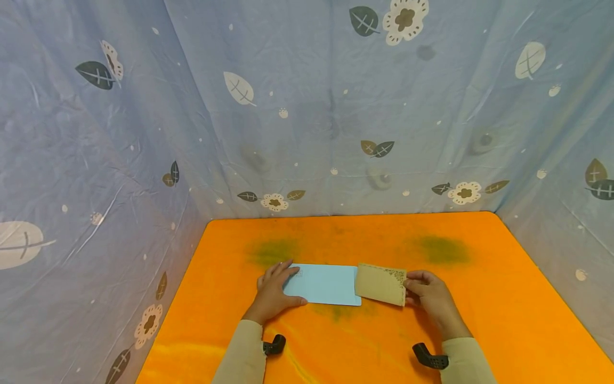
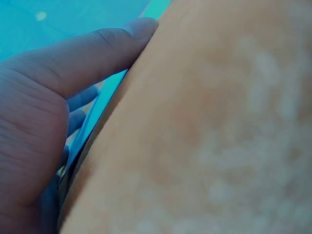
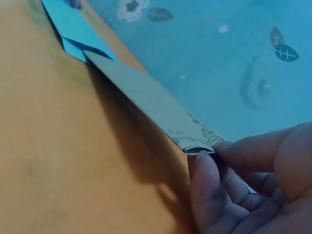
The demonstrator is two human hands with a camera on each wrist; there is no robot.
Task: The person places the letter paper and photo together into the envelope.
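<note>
A light blue envelope lies lengthwise before me, with a small printed mark near its upper left corner. My left hand holds its left end, thumb at the near edge and fingers at the far edge. To the right, my right hand pinches the outer end of a tan folded card with a dark lace-like pattern. The card's left end meets the envelope's right end, where a dark gap shows in the right wrist view; whether its tip is inside, I cannot tell. The card is raised at the hand's end.
An orange cloth-covered table spreads beneath the hands. Blue curtains with leaf and flower prints enclose its back and both sides. Black curved pieces stick out from both sleeve cuffs.
</note>
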